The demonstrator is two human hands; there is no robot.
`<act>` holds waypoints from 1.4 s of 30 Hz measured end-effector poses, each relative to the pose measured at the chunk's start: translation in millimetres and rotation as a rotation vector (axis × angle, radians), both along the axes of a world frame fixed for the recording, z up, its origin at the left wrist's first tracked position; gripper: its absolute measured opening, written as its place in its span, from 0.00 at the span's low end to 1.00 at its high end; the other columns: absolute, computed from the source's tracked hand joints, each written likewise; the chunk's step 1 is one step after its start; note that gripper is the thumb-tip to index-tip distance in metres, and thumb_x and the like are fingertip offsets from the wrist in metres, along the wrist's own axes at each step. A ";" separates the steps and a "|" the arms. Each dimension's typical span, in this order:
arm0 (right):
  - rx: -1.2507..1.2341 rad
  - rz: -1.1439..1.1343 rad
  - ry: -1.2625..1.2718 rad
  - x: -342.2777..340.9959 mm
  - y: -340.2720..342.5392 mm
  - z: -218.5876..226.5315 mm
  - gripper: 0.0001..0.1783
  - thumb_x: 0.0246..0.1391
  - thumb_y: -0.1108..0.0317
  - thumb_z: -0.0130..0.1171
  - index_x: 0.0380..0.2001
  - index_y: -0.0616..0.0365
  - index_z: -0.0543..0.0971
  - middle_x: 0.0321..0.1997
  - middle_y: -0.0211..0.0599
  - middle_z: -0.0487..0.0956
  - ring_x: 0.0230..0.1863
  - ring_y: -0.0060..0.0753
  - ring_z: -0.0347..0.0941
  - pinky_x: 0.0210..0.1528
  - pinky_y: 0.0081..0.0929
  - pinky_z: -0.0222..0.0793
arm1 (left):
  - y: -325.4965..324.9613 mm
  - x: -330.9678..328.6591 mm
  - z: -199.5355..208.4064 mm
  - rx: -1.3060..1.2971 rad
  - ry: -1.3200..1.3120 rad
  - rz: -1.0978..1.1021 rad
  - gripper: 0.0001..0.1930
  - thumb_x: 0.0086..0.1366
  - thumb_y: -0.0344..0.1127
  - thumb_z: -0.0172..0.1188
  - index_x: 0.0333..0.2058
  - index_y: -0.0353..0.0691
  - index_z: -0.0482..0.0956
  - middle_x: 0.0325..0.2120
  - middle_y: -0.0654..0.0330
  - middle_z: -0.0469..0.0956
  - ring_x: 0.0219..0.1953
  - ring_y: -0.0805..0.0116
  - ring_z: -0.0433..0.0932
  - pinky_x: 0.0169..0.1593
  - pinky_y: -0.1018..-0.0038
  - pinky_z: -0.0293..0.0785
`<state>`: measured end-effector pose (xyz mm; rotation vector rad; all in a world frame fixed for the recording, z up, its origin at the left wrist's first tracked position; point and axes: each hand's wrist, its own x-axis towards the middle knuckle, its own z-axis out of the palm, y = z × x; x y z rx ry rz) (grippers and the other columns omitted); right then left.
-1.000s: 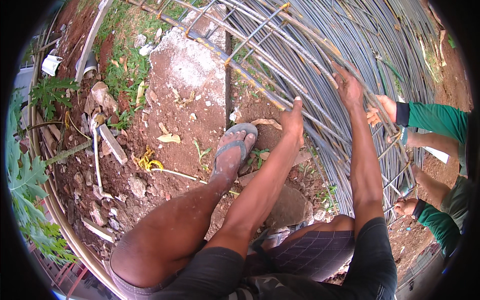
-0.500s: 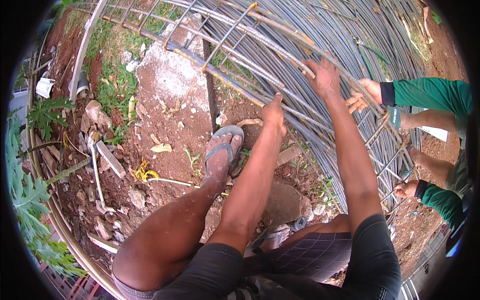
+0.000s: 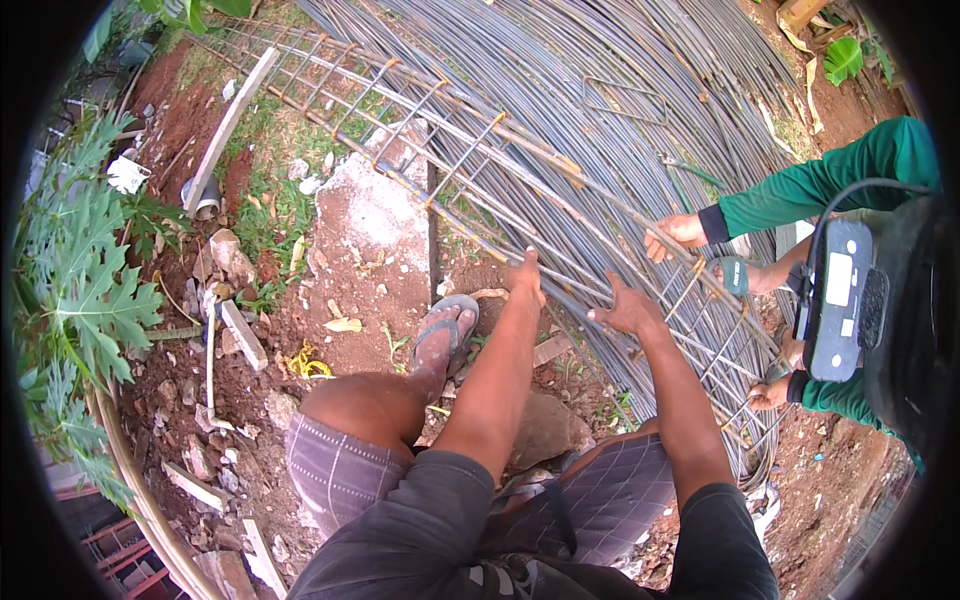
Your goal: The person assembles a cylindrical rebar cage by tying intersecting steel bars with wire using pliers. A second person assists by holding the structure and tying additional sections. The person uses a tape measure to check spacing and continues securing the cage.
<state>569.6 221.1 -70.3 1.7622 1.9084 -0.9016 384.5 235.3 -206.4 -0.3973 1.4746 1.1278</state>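
A long rebar cage point(image 3: 455, 190), made of steel bars joined by square stirrups, slants from the upper left to the lower right in front of me. My left hand point(image 3: 527, 278) is closed around its near lower bar. Just to the right, my right hand point(image 3: 632, 308) is at the near bars, thumb and forefinger spread; its other fingers are partly hidden. Across the cage, a co-worker in green sleeves has one hand point(image 3: 676, 236) on the far bar and another hand point(image 3: 770, 393) at the right end.
Many loose steel bars point(image 3: 560, 80) lie beneath and beyond the cage. A concrete slab point(image 3: 375, 225) with white powder lies near my sandalled foot point(image 3: 443, 340). Rubble, wood pieces point(image 3: 243, 335) and a white pipe point(image 3: 210, 360) litter the left. A dark device point(image 3: 840, 300) hangs by the co-worker.
My right hand has left the far upper bar and come down to the near side. My left hand stays on the near bar. The view has shifted, and the co-worker has leaned in.
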 end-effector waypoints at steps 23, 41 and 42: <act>0.093 -0.151 -0.125 8.3 0.7 -19.3 0.28 0.51 0.42 0.59 0.44 0.54 0.80 0.49 0.42 0.79 0.53 0.46 0.74 0.51 0.46 0.68 | -18.4 -88.5 21.0 0.135 0.027 -0.068 0.21 0.74 0.46 0.37 0.60 0.46 0.60 0.58 0.58 0.65 0.54 0.57 0.70 0.58 0.59 0.68; 0.247 -0.183 -0.164 -13.7 -1.9 -38.8 0.31 0.57 0.36 0.45 0.41 0.52 0.79 0.37 0.53 0.80 0.46 0.55 0.74 0.49 0.49 0.68 | 16.2 -112.6 -6.5 0.367 -0.075 0.090 0.14 0.67 0.34 0.52 0.50 0.37 0.68 0.40 0.55 0.76 0.40 0.59 0.78 0.42 0.65 0.77; 0.232 -0.198 -0.154 -13.8 -2.2 -38.8 0.31 0.58 0.36 0.45 0.41 0.52 0.79 0.37 0.53 0.80 0.46 0.55 0.74 0.49 0.49 0.67 | 16.1 -110.4 -7.6 0.335 -0.032 0.110 0.13 0.67 0.33 0.53 0.49 0.38 0.69 0.38 0.56 0.76 0.38 0.60 0.78 0.40 0.67 0.77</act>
